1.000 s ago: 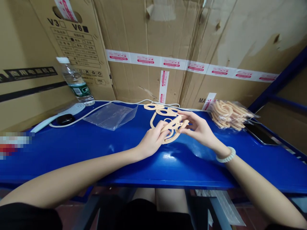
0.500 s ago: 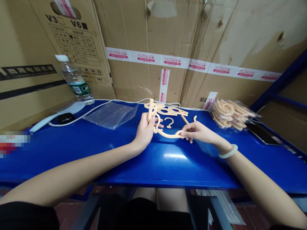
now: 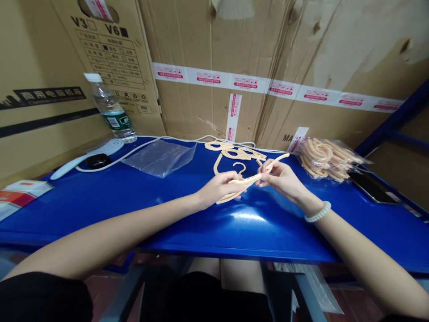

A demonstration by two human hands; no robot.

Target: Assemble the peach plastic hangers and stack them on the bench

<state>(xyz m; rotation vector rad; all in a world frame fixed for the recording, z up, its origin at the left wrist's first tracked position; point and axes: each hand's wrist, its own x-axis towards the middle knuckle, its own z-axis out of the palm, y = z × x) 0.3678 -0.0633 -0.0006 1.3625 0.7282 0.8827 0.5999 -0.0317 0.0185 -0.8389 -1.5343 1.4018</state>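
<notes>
Centrally, head view: one blue counter (image 3: 134,201), taken as landmark for all entries.

Left hand (image 3: 217,190): just above the counter's middle, fingers closed on the near end of a peach plastic hanger (image 3: 250,180).

Right hand (image 3: 281,179): beside the left one, fingertips pinching the same hanger farther along; white bead bracelet (image 3: 317,212) on the wrist.

Hanger: held slightly above the counter between both hands, its far arm pointing up and right past the right hand. A small hook (image 3: 239,167) shows just behind it.

Loose hangers (image 3: 234,152): a small pile lying flat on the counter behind the hands, near the back edge.

Bagged hangers (image 3: 326,158): a clear bag full, at the counter's right rear.

Phone (image 3: 370,188): dark, flat, at the right edge beside that bag.

Empty clear bag (image 3: 161,156): left of centre, lying flat.

White cable (image 3: 140,150): running along the rear of the counter.

Water bottle (image 3: 112,109): upright, left rear corner.

Cardboard boxes (image 3: 234,53): stacked behind the counter.
</notes>
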